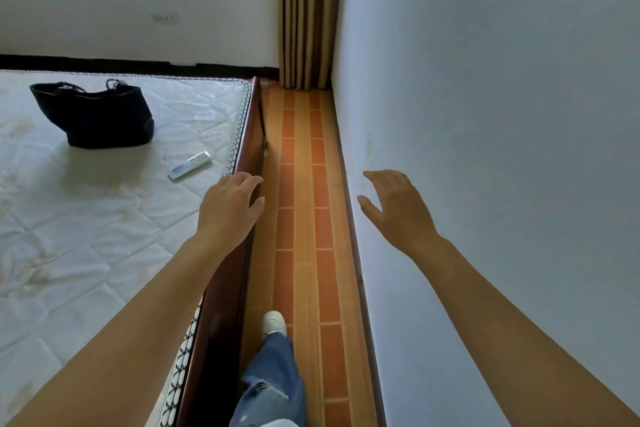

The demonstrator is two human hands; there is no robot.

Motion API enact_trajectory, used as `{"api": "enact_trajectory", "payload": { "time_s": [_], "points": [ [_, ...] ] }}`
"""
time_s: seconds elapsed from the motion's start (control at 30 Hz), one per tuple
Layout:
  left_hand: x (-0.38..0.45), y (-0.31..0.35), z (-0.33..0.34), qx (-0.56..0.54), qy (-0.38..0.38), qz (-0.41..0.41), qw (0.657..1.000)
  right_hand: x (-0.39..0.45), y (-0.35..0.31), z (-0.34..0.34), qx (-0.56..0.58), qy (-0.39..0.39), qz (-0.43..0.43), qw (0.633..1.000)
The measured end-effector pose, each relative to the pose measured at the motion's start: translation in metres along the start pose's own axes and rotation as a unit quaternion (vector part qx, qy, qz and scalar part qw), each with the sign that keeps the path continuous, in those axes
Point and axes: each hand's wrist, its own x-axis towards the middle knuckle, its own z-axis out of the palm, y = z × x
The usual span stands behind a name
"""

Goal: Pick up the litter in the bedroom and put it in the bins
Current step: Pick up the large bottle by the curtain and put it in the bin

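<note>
Left hand and right hand, grip wide, hold nothing; no litter seemingly near either; bag lies well apart.

I count two grips, my left and right, both bare. On the bed at ten o'clock: one dark bag, one remote. One curtain at twelve. One shoe at six.

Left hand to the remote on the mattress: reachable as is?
Probably yes. The left hand is empty over the bed frame, the remote lies just beyond it, and nothing lies between.
</note>
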Motion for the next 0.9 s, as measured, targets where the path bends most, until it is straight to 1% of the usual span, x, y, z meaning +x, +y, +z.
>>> {"api": "enact_trajectory", "payload": {
  "time_s": [0.1,0.27,0.43,0.7,0.9],
  "points": [
    [0.072,-0.020,0.009,-0.006,0.012,0.004,1.000,0.073,0.000,0.008,-0.005,0.012,-0.005,1.000],
    [0.188,-0.050,0.017,-0.002,-0.002,0.020,1.000,0.189,-0.002,0.017,0.007,0.022,0.005,1.000],
    [0.287,-0.077,0.026,0.003,-0.003,0.030,1.000,0.282,0.004,0.026,0.010,0.023,0.014,1.000],
    [0.428,-0.107,0.059,0.009,-0.009,0.017,1.000,0.437,0.035,0.048,0.015,0.013,0.003,1.000],
    [0.563,-0.107,0.089,-0.001,0.007,-0.008,1.000,0.581,0.072,0.057,0.030,0.008,-0.025,0.999]
  ]
}}
